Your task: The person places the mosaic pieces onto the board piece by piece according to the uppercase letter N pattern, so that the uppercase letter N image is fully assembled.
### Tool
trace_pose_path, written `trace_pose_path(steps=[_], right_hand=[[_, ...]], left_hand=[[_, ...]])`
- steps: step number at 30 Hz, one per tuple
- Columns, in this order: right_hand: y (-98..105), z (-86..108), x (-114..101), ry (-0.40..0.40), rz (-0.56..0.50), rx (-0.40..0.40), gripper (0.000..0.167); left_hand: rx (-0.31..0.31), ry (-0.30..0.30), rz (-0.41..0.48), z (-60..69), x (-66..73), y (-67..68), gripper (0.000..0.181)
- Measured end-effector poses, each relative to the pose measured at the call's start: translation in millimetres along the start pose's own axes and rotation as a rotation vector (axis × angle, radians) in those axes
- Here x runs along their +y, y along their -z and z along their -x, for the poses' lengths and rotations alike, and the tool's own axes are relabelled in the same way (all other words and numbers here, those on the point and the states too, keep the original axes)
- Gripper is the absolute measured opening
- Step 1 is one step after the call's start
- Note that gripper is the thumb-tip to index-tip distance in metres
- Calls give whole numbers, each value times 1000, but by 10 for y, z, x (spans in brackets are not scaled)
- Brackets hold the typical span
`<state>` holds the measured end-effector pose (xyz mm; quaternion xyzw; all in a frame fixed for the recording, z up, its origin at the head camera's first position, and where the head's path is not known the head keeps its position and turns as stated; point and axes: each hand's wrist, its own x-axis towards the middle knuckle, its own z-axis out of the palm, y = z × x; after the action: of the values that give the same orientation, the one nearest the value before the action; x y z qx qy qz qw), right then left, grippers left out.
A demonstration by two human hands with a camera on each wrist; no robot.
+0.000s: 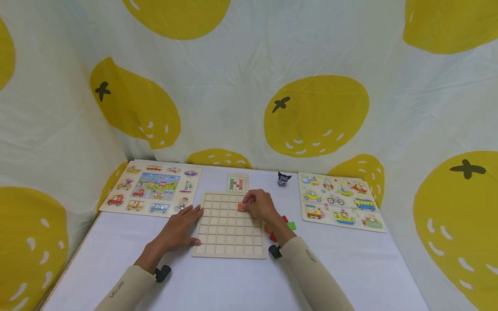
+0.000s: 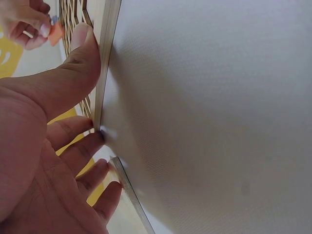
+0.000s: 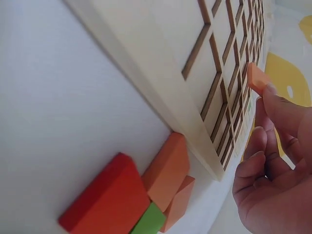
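A wooden grid board (image 1: 229,235) with square recesses lies on the white table. My right hand (image 1: 260,204) pinches an orange square tile (image 1: 241,207) between thumb and fingertips, over the upper right part of the grid. In the right wrist view the orange tile (image 3: 258,78) is tilted against the grid's cells. Along the board's left edge rests my left hand (image 1: 180,229), fingers spread and thumb on the rim; the left wrist view shows the thumb (image 2: 83,53) lying over that edge. Red, orange and green tiles (image 3: 109,197) lie in a loose pile beside the board, partly under my right forearm.
Behind the board stands a small pattern card (image 1: 237,182) with green and red squares. A dark figurine (image 1: 284,179) is to its right. Picture puzzle boards lie at the left (image 1: 142,207) and right (image 1: 330,220). A fruit-print cloth (image 1: 229,103) hangs behind the table.
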<state>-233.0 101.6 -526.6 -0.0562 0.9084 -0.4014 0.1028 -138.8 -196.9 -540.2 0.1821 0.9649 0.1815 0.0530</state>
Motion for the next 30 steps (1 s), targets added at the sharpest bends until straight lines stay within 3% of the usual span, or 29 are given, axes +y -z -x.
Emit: trace_pose_path(steps=[6,17,23,30], right_hand=[[-34,50,20,-10,5,-45,7],[-110,106,2,8,116,-27,9],[-21,178,0,14,42,-54,10],[187,315,181,23,0,-21,16]], left_hand=[[-5,1,-3,8,-3,9,103],[-12,9,14,8,11,17,103],[-4,6,16,-1,-3,0,103],[-5,10,19,-2,-15,-8,104]])
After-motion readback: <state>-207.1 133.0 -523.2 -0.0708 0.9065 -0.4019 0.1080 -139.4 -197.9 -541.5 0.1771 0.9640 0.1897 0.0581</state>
